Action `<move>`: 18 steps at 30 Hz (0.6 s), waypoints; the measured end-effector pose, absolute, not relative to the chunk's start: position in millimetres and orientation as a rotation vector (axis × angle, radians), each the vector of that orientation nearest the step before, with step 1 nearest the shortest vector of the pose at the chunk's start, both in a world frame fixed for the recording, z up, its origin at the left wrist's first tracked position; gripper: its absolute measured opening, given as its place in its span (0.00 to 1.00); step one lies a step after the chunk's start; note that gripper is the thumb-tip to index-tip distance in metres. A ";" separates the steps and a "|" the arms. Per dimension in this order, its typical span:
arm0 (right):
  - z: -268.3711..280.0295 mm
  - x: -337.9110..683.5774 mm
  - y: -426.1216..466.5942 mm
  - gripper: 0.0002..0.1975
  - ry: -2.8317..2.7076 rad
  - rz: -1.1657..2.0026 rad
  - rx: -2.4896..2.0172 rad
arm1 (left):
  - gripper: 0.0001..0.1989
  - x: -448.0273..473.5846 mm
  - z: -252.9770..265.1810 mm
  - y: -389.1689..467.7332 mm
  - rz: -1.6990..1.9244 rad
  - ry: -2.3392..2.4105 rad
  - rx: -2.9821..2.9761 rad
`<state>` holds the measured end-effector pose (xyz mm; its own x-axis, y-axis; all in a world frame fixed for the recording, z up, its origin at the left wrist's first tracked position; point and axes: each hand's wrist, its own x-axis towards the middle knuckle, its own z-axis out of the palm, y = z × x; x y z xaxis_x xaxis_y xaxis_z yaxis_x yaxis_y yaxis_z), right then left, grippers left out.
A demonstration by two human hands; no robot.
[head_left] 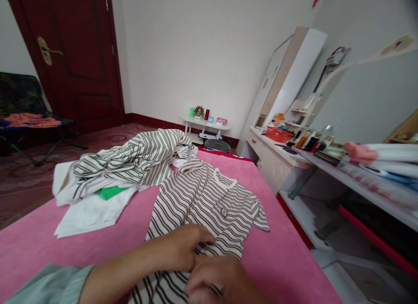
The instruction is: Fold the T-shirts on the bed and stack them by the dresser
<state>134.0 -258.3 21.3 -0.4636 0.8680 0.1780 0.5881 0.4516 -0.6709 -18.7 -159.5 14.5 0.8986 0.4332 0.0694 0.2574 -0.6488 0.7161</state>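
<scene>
Striped T-shirt, spread front up on the pink bed cover, with white neckband toward the far end and a small square patch on the chest. Rumpled at the near end, beneath both hands. Left hand lying on the near part of the cloth, below a grey-green sleeve, with fingers bent toward the right; tips partly hidden, so cannot tell whether clamped on fabric. Right hand just beside, nearer and touching or nearly so, with fingers curled inward close to the stripes; blurred, so cannot tell whether pinching any.

To the left on the same cover, a heap of striped and white clothes, with a bit of green cloth showing at the near side. Farther left, a folding chair with orange fabric on its seat, near a dark red door. At the far wall, a low white table. To the right, a pale dresser bearing a red basket.
</scene>
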 end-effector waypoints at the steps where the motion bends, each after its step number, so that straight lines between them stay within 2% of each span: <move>1: 22.2 151.5 -245.4 0.12 -2.089 0.636 -1.342 | 0.25 -17.5 10.1 -164.6 0.296 0.573 2.339; 4: 11.2 219.2 -203.4 0.13 -1.749 0.097 -1.733 | 0.39 -6.5 7.4 -185.6 0.260 0.805 2.465; 6: -4.8 261.9 -182.3 0.24 -1.586 -0.137 -1.985 | 0.43 6.6 11.1 -199.4 0.154 0.899 2.565; 8: -22.5 290.0 -170.2 0.32 -1.469 -0.110 -2.188 | 0.42 20.7 13.4 -208.4 0.036 0.953 2.644; 9: -30.4 297.3 -167.1 0.32 -1.441 -0.047 -2.250 | 0.41 26.7 13.1 -210.5 -0.006 0.968 2.670; 11: -42.7 300.8 -165.0 0.25 -1.427 0.096 -2.270 | 0.34 34.7 9.8 -209.9 0.007 0.978 2.698; 14: -49.2 293.3 -168.4 0.15 -1.311 0.276 -2.022 | 0.17 34.8 3.1 -199.9 0.162 0.957 2.634; 18: -32.5 288.4 -182.1 0.16 -0.823 0.402 -1.496 | 0.13 21.3 3.1 -177.4 0.595 0.895 2.344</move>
